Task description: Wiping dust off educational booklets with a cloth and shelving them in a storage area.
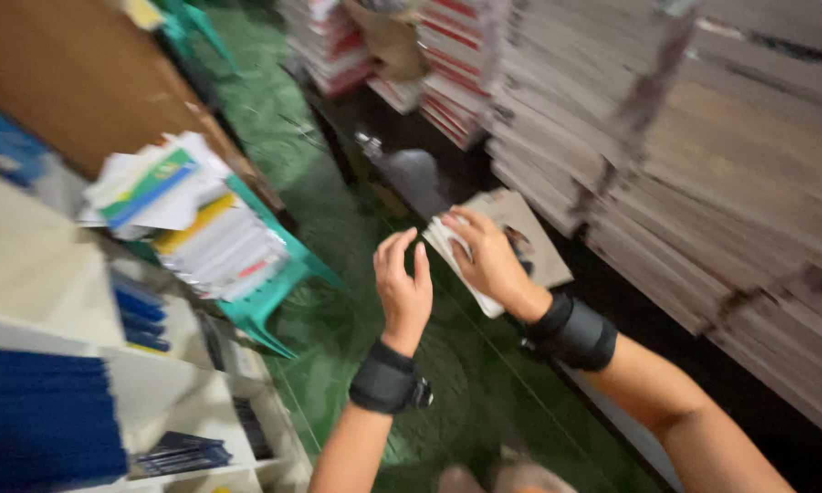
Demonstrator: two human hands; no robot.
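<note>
In the middle of the frame we see our right hand (491,260) closed around a small stack of white booklets (456,260). Our left hand (403,288) is open just beside it, fingers up, holding nothing. Both wrists wear black bands. A green stool (278,278) with a pile of papers (192,219) stands at the left. Tall paper stacks (703,155) fill the right side.

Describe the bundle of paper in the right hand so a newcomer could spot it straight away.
Start at the tall wall of grey stacked sheets on the right, then drop to its near lower edge above the green floor. There the right hand grips a thin booklet bundle, the left hand open beside it. It is the only paper lifted off a stack.
</note>
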